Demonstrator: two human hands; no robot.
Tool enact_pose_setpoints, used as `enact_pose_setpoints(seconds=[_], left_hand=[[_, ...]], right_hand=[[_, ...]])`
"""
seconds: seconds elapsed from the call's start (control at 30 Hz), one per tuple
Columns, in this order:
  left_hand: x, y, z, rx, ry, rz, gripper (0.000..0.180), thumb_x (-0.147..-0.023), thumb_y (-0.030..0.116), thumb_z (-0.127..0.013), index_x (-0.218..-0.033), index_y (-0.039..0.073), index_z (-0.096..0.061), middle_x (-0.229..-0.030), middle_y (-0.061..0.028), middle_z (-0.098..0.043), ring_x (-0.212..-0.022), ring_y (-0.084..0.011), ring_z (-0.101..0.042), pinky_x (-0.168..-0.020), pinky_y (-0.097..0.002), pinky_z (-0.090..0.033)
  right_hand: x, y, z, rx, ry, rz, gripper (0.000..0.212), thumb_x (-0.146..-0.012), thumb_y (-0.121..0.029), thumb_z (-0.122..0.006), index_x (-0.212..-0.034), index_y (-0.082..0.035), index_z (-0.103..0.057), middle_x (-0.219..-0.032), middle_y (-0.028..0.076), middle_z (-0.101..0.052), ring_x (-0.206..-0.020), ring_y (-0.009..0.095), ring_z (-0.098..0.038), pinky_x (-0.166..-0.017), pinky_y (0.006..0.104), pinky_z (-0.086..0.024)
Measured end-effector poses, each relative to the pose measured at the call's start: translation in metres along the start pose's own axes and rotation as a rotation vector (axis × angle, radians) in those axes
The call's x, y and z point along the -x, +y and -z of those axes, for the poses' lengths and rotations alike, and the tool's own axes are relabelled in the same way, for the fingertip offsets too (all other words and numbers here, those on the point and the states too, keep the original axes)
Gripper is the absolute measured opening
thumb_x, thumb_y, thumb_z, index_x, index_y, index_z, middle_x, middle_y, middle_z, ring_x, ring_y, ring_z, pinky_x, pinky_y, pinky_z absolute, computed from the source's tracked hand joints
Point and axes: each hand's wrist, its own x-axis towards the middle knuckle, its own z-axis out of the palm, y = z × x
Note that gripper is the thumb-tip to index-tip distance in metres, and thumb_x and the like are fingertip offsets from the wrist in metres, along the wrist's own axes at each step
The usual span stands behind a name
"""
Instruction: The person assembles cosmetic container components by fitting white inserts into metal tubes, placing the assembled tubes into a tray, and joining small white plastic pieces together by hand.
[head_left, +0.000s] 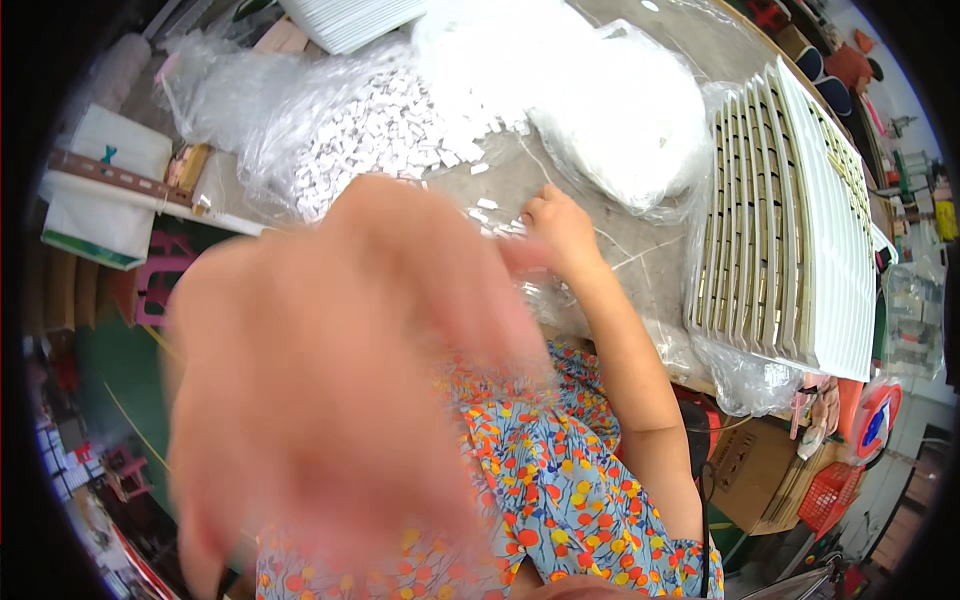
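Close to the camera, my left hand (340,370) fills much of the left and centre, badly smeared by motion. Its fingers cannot be made out, and it hides part of the table's front edge. My right hand (563,228) rests low over the tabletop (645,245) with its fingers curled in. Whatever may be between those fingertips is too small to name. A few loose white pieces (487,204) lie just left of it. Farther back is a heap of small white rectangular pieces (385,125), spilling beside clear plastic film (225,100).
A bulging clear plastic bag (625,120) of white material sits behind my right hand. On the right stands a row of white panels (790,220) with gold and black strips. More white panels (355,20) lie at the back. Below right are a cardboard box (750,465) and a red basket (830,500).
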Motion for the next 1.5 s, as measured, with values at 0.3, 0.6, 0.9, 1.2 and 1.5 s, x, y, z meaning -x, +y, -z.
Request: enact_pose_setpoints(seconds=[0.3,0.6,0.9,1.2,1.5], left_hand=[[-0.125,-0.149,0.054,-0.319,0.295,0.176,0.027,-0.087,0.022,-0.053,-0.096,-0.003,-0.062,-0.092,-0.008,-0.064,-0.088,-0.0121,-0.057,-0.079,-0.025,-0.042],[-0.153,-0.175,0.03,0.0,-0.077,0.372,0.022,-0.085,0.019,-0.057,-0.093,0.0,-0.064,-0.075,-0.006,-0.064,-0.072,-0.0087,-0.056,-0.065,-0.0214,-0.042],[-0.157,-0.168,0.009,-0.182,0.06,0.318,0.021,-0.084,0.015,-0.059,-0.094,-0.002,-0.063,-0.082,-0.0077,-0.066,-0.081,-0.0121,-0.059,-0.075,-0.0255,-0.044],[-0.166,-0.202,-0.006,0.484,0.051,0.282,0.018,-0.083,0.012,-0.06,-0.095,-0.001,-0.062,-0.083,-0.005,-0.063,-0.079,-0.0131,-0.057,-0.071,-0.0249,-0.044],[-0.174,-0.214,-0.04,0.573,0.217,0.168,0.016,-0.081,0.007,-0.062,-0.094,-0.001,-0.06,-0.088,-0.0047,-0.062,-0.083,-0.0134,-0.058,-0.075,-0.0245,-0.046]], right_hand=[[0.027,0.0,0.045,0.147,0.121,0.408,0.022,-0.07,-0.008,-0.054,-0.091,-0.008,-0.057,-0.083,0.005,-0.057,-0.077,0.02,-0.057,-0.059,0.0301,-0.048],[0.048,0.027,0.064,-0.377,0.21,0.197,0.012,-0.073,-0.008,-0.06,-0.084,-0.006,-0.061,-0.079,0.008,-0.058,-0.07,0.026,-0.057,-0.059,0.0347,-0.047],[0.053,0.037,0.075,-0.222,0.146,0.185,0.007,-0.073,-0.005,-0.059,-0.079,-0.006,-0.061,-0.076,0.01,-0.058,-0.071,0.027,-0.058,-0.059,0.0353,-0.046],[0.059,0.033,0.063,-0.557,0.386,-0.126,0.009,-0.072,-0.002,-0.062,-0.081,-0.004,-0.065,-0.071,0.008,-0.062,-0.061,0.021,-0.06,-0.054,0.0285,-0.047],[0.067,0.031,0.06,-1.21,0.338,-0.566,0.015,-0.081,-0.006,-0.061,-0.092,0.003,-0.065,-0.078,0.005,-0.065,-0.072,0.007,-0.059,-0.06,0.0201,-0.048]])
